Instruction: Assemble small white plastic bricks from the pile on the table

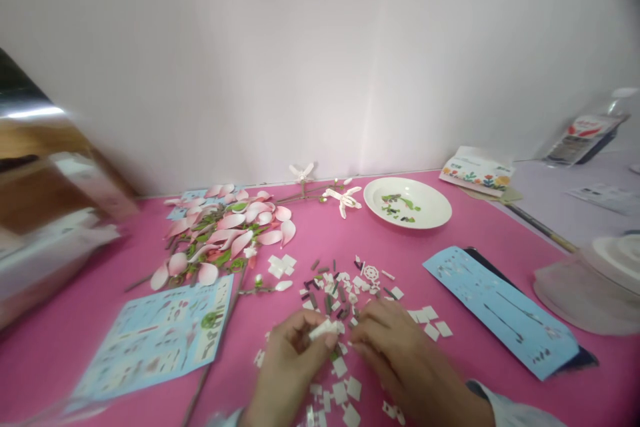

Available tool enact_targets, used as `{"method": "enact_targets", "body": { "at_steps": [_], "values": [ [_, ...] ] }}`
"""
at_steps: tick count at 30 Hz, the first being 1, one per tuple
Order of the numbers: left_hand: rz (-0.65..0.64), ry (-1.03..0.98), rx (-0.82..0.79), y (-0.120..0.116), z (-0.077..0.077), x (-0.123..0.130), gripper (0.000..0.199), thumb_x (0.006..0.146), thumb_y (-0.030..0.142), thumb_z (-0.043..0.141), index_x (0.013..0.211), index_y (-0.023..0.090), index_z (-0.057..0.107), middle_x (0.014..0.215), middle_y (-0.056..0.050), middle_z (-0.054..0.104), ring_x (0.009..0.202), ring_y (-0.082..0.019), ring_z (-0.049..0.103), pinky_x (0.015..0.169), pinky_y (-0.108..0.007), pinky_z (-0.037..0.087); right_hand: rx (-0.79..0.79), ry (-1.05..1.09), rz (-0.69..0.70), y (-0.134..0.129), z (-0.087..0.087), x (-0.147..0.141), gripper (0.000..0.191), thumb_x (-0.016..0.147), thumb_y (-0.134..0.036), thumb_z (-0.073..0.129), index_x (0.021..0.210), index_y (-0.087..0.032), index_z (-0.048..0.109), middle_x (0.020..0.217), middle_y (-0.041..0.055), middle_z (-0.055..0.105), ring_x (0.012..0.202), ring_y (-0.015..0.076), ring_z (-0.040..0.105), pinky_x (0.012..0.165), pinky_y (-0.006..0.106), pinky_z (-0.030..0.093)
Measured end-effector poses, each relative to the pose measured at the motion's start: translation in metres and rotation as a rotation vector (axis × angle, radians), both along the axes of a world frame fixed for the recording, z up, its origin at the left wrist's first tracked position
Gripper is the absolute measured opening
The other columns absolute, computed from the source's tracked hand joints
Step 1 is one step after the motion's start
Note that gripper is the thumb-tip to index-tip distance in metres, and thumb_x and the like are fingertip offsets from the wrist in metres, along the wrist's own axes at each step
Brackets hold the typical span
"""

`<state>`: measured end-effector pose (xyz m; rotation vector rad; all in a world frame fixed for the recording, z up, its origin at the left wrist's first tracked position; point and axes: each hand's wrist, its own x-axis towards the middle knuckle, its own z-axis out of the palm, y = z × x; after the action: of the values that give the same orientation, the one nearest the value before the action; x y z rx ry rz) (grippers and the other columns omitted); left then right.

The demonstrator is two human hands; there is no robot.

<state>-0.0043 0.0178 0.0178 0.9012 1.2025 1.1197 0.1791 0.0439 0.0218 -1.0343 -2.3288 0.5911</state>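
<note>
White piece [325, 329] at left hand's [294, 361] one o'clock, pinched between thumb and fingers. Right hand [389, 333], three o'clock of piece, part-curled beside loose parts [342, 294]; grip cannot be told. Piece probably light, stiff, smooth, mildly fragile; best held by its sides, fingertips only.

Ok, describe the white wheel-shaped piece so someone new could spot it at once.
On the pink tabletop, find the white plate near the wall. From its near rim, come towards the person's right hand, to the far part of the scattered small pieces, and find the white wheel-shaped piece. Its round, openwork outline sets it apart from the square tiles and dark bars.
</note>
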Motion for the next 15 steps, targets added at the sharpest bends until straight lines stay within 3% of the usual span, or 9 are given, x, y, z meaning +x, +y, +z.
{"method": "enact_targets", "body": {
  "at_steps": [5,10,15],
  "values": [
    [-0.06,0.105,-0.021,-0.002,-0.008,0.004,0.023,0.068,0.033,0.077,0.074,0.014,0.065,0.058,0.002,0.055,0.051,-0.01,0.045,0.05,-0.022,0.035,-0.153,0.279,0.016,-0.001,0.002,0.004,0.019,0.096,-0.017,0.044,0.084,-0.021,0.059,0.078,0.0009,0.06,0.072,0.0155,0.057,0.065,0.027,0.045],
    [-0.136,0.165,0.021,-0.009,-0.015,0.006,0.014,0.073,0.028,0.073,0.074,0.015,0.069,0.057,0.001,0.057,0.051,-0.012,0.047,0.049,-0.022,0.035,-0.079,0.29,0.015,-0.003,0.0,0.001,0.018,0.094,-0.019,0.05,0.088,-0.021,0.066,0.075,0.0017,0.06,0.072,0.0164,0.058,0.063,0.027,0.045],
    [-0.146,0.2,0.036,-0.008,-0.015,0.006,0.017,0.075,0.031,0.072,0.073,0.015,0.069,0.057,0.001,0.057,0.052,-0.012,0.047,0.051,-0.023,0.036,-0.062,0.279,0.0,-0.004,-0.003,0.0,0.018,0.093,-0.02,0.052,0.086,-0.021,0.069,0.073,0.0025,0.06,0.07,0.0169,0.059,0.062,0.028,0.046]
  ]
}}
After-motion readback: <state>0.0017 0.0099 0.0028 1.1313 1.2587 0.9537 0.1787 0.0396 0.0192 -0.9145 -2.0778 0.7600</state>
